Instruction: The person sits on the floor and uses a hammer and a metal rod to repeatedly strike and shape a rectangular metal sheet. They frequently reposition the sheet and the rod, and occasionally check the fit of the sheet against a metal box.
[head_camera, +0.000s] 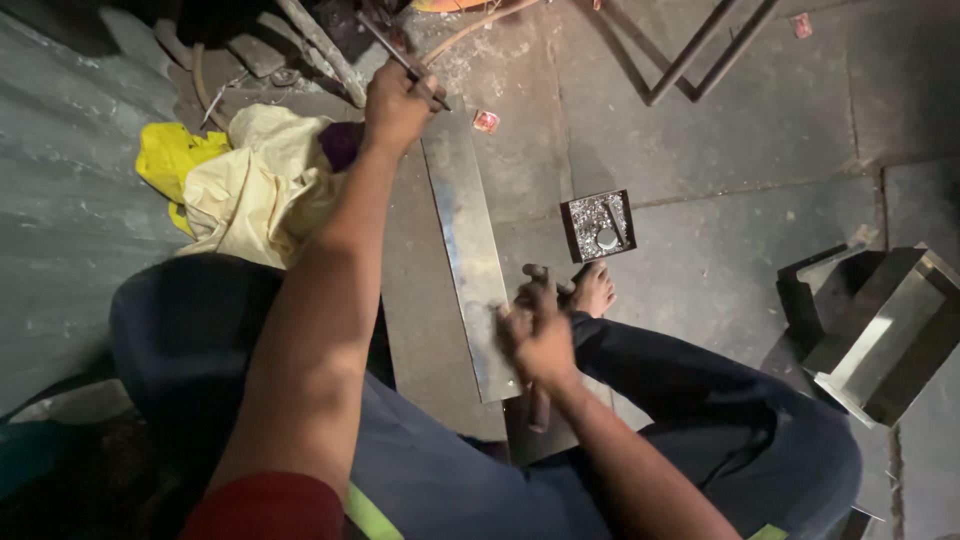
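Nearest the lens, the left arm stretches forward over a knee, and the left hand (398, 100) is clenched round a thin rod (400, 58) at the far end of a long steel strip (468, 250). That strip lies flat on the dark floor (720, 160), running from the left hand back to the right hand (538, 335), which sits at its near end, blurred; its fingers look curled about a dark tool handle (540, 405), though I cannot tell how firmly. One bare foot (592, 288) rests just beside the strip's near end, touching or nearly touching its edge. Beyond the foot stands a small open box (598, 225) of shiny bits. Yellow cloth (240, 170) is heaped to the left of the strip, and a folded steel channel (880, 335) lies well apart on the right. The risk, as I judge it, is to the foot: it sits close to a raw metal edge and a moving tool, so a slip of the right hand could strike or cut it. The strip is unclamped and might skid.
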